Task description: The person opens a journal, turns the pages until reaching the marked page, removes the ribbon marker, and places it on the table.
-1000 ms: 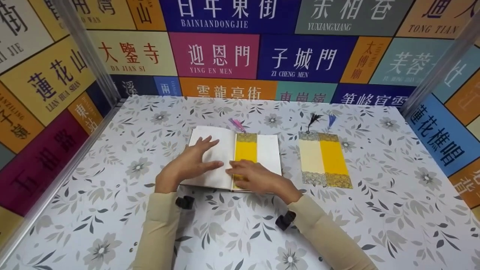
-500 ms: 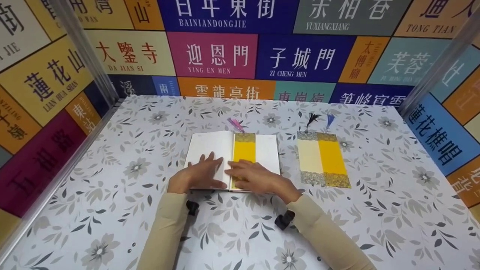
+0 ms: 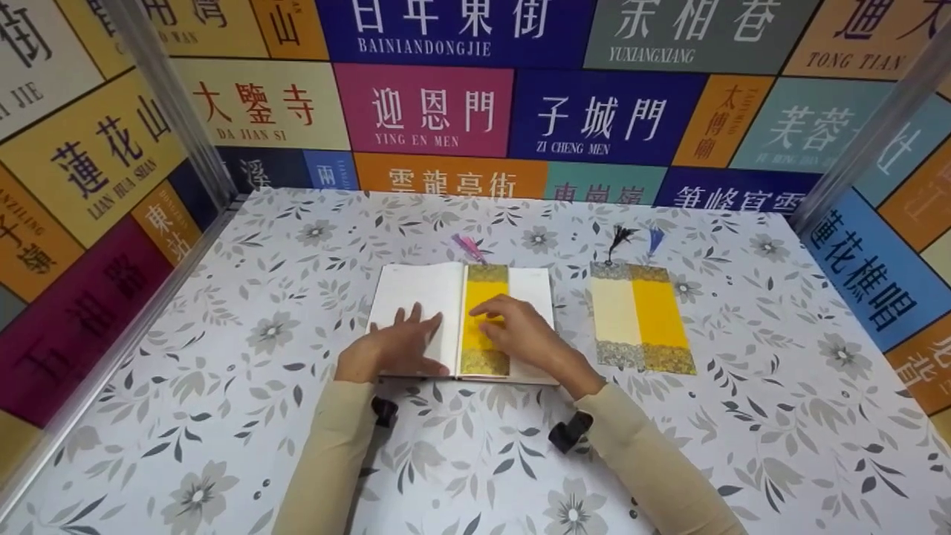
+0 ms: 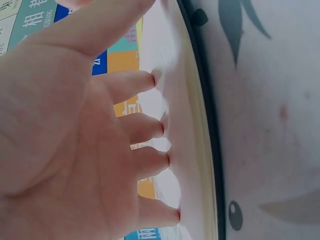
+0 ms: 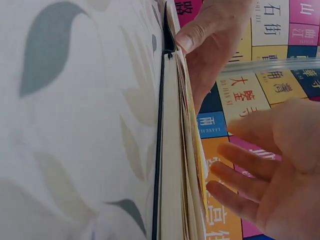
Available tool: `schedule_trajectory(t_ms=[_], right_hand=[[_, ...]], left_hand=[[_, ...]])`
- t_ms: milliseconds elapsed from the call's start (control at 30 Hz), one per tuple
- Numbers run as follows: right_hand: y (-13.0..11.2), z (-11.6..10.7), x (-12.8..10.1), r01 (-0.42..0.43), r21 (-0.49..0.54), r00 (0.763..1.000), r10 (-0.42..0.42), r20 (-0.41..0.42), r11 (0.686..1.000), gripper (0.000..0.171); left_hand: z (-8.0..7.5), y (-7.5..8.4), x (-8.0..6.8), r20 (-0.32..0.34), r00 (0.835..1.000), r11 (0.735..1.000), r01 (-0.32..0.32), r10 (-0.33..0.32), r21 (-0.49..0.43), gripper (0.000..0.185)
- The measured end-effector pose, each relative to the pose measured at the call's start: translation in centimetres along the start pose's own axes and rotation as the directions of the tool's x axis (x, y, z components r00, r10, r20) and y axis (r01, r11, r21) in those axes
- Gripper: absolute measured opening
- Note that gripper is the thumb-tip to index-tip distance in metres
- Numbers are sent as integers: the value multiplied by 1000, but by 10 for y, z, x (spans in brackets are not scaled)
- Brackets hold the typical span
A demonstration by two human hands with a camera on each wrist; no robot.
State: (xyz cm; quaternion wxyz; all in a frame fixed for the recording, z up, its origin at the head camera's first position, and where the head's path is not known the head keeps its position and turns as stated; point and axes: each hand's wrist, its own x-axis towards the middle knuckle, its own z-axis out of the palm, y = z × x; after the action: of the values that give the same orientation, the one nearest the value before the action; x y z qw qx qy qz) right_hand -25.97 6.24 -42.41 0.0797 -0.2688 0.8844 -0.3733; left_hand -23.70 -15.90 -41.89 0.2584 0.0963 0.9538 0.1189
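An open book [image 3: 416,286] with white pages lies flat on the table. My left hand [image 3: 397,345] presses its left page with spread fingers, and in the left wrist view the fingertips [image 4: 159,127] touch the paper. Along the gutter, on the right page, lies a yellow bookmark [image 3: 487,360] with lace-patterned ends and a pink-purple tassel [image 3: 468,247] sticking out past the top. Over that bookmark hovers my right hand [image 3: 527,331], fingers loosely bent. The right wrist view shows the right hand [image 5: 270,170] apart from the page, holding nothing.
To the right of the book, a cream bookmark [image 3: 617,312] with a black tassel and a second yellow bookmark [image 3: 660,316] with a blue tassel lie side by side. A floral cloth [image 3: 223,416] covers the table. Panels with street names [image 3: 423,111] stand behind it.
My left hand came down the left page and flattened it. My right hand lifted off the bookmark, its fingers now more bent. The loose bookmarks have stayed put.
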Motion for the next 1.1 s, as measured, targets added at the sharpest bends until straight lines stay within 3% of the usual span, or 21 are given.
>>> schedule_trajectory(t_ms=[133,267,400,667,800,967,1100], right_hand=[[6,-3,4,-166,119,977,180,-115,979,25],[16,-6,6,-335,229,929,361,-81,914,33],[21,-5,8,-449,233,882,469,-38,863,47],[14,7,8,-495,24,863,495,-99,868,78],[7,10,8,-508,-65,861,502,-88,859,94],[6,4,8,-512,-107,859,507,-69,852,84],[7,-1,6,-513,-76,858,509,-66,855,74]], left_hand=[[0,-1,0,0,1000,1000,-4,4,3,98],[1,-2,-1,0,1000,1000,-19,19,-13,97],[2,-3,0,-4,1000,1000,-28,28,-8,97],[1,-2,-1,-7,999,999,-36,36,12,96],[0,-1,-2,-4,1000,1000,-16,16,13,97],[2,-1,-1,-3,1000,1000,-6,6,-5,97],[1,1,0,4,1000,1000,-7,7,12,97]])
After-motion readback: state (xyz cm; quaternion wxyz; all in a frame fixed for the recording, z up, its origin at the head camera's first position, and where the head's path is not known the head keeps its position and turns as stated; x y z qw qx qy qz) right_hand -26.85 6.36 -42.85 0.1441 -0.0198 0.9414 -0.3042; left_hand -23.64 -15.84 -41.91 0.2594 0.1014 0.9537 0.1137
